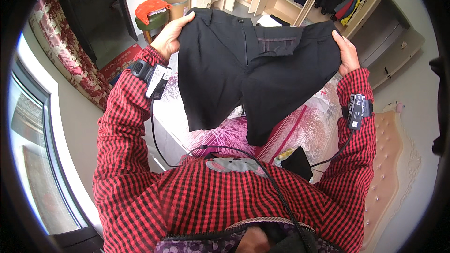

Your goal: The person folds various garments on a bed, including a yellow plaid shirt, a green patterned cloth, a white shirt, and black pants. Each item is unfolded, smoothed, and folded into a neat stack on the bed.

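A pair of black shorts (214, 63) is stretched out in the air before me, waistband up and legs hanging. My left hand (172, 37) grips one end of the waistband, its thumb on the front of the cloth. At the other end, my right hand (346, 51) pinches the waistband near the side. The fly is undone, and one front flap (279, 40) folds over so that its lining shows. Below the shorts lies a bed with a pink and white patterned cover (228, 135), partly hidden by the cloth.
A black cloth item (299, 163) and a white plastic bag (318, 102) lie on the bed. A tufted headboard (386, 168) stands at the right. Farther off are a green stool (151, 23), a cardboard drum (178, 5) and an open wardrobe (281, 3). Cables run from my wrist devices.
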Demonstrator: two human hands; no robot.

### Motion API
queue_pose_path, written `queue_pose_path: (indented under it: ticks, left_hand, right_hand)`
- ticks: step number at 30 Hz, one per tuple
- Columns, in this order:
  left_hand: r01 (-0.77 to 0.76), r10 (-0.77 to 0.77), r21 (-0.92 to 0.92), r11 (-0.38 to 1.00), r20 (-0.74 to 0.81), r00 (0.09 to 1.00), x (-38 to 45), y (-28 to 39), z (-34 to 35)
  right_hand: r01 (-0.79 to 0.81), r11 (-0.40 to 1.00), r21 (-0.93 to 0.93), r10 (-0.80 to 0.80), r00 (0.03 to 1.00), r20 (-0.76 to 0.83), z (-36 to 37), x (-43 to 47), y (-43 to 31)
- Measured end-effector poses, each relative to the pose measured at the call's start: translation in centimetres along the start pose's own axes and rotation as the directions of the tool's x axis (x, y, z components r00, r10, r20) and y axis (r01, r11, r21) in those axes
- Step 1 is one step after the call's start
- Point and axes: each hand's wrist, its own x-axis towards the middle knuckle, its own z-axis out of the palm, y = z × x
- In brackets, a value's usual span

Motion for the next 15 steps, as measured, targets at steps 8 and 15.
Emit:
queue_pose_path:
  ticks: [8, 15]
  left_hand:
    - [0.003, 0.001, 0.129, 0.992, -0.030, 1.000, 2.3, -2.5, -1.1]
    - [-0.025, 0.026, 0.097, 0.995, -0.004, 1.000, 3.2, -3.3, -2.5]
  right_hand:
    - [-0.211, 0.966, -0.148, 0.189, 0.971, -0.149, 0.0, 4.4, 2.4]
    - [-0.124, 0.991, -0.057, 0.117, 0.987, -0.111, 2.2, 5.1, 2.8]
